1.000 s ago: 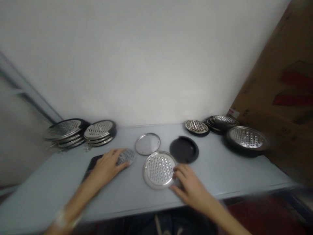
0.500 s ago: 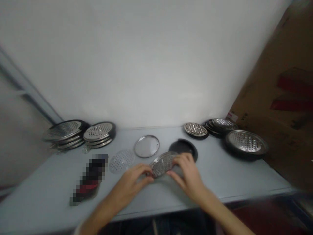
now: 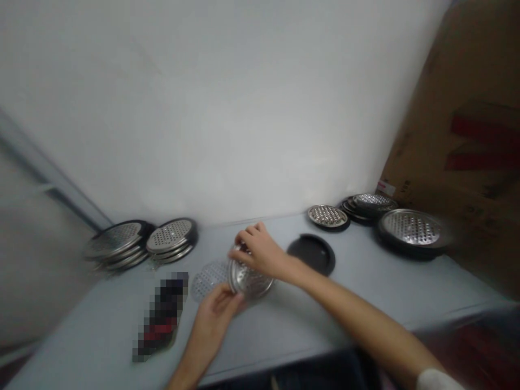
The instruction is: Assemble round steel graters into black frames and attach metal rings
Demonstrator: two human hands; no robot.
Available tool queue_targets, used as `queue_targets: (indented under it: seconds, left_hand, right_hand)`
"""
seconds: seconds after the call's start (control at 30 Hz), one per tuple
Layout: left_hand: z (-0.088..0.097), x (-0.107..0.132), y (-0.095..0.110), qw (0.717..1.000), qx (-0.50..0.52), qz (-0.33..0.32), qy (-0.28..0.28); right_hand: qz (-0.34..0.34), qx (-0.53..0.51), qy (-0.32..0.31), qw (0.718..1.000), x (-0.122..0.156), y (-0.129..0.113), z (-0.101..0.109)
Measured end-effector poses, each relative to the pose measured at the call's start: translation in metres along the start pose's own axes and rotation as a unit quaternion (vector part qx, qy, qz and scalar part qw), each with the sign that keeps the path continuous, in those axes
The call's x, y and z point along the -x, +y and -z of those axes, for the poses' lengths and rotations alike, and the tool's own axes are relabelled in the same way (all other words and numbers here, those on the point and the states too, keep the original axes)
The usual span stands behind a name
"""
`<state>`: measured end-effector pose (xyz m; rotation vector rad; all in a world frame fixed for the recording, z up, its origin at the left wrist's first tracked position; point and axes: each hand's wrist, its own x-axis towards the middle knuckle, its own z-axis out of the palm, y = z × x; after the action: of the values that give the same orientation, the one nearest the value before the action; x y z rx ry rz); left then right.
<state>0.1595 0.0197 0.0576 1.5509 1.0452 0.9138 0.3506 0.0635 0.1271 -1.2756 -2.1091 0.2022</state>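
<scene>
A round metal grater disc [image 3: 252, 283] is held tilted above the table, its lower left edge pinched by my left hand [image 3: 217, 309]. My right hand [image 3: 262, 252] reaches across from the right, with curled fingers at the upper edge. A shiny metal ring [image 3: 232, 277] shows along the disc's left side, and my right fingers close on it; the exact contact is partly hidden and blurred. Behind my left hand a flat perforated disc [image 3: 207, 280] lies on the table. A black round tray-like base [image 3: 312, 254] lies to the right, partly behind my right forearm.
Two stacks of round graters, a left stack [image 3: 117, 241] and a second stack [image 3: 170, 236], stand at the back left. More graters [image 3: 328, 215] and a large grater on a black base [image 3: 410, 230] sit at the right. A pixelated dark item [image 3: 160, 319] lies front left. Cardboard boxes [image 3: 467, 179] rise at right.
My right hand has left the grater disc's right edge and moved up and left to where the metal ring lay. The ring no longer lies by itself on the table. The disc is turned more upright.
</scene>
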Motion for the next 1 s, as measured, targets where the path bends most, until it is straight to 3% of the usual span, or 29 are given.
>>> queue_targets:
  seconds: [0.1, 0.2, 0.3, 0.37, 0.43, 0.53, 0.63, 0.83, 1.0]
  left_hand:
    - [0.006, 0.023, 0.004, 0.995, -0.088, -0.046, -0.018]
    - [0.008, 0.046, 0.009, 0.979, -0.163, -0.086, -0.088]
    - [0.013, 0.046, 0.007, 0.956, -0.232, -0.109, -0.145]
    - [0.023, 0.027, 0.0, 0.942, -0.293, -0.126, -0.103]
    - [0.039, -0.002, -0.013, 0.918, -0.372, -0.137, -0.021]
    - [0.064, -0.046, -0.036, 0.858, -0.5, -0.121, 0.017]
    - [0.079, -0.071, -0.052, 0.831, -0.55, -0.077, -0.024]
    - [0.086, -0.07, -0.051, 0.847, -0.522, -0.092, -0.043]
    - [0.089, -0.065, -0.033, 0.856, -0.51, -0.086, -0.002]
  right_hand:
    - [-0.011, -0.069, 0.043, 0.997, 0.054, -0.014, 0.022]
    - [-0.045, -0.104, 0.015, 0.993, 0.124, -0.021, 0.044]
    - [-0.059, -0.104, 0.0, 0.993, 0.188, -0.015, 0.052]
    - [-0.061, -0.094, -0.011, 0.994, 0.219, -0.006, 0.048]
    - [-0.06, -0.092, -0.004, 0.994, 0.24, 0.004, 0.04]
    - [-0.089, -0.085, -0.02, 0.992, 0.252, 0.016, 0.023]
    - [-0.127, -0.087, -0.055, 0.987, 0.244, 0.02, 0.01]
    - [-0.133, -0.078, -0.1, 0.983, 0.213, 0.017, 0.009]
    - [-0.1, -0.076, -0.096, 0.988, 0.205, 0.019, 0.005]
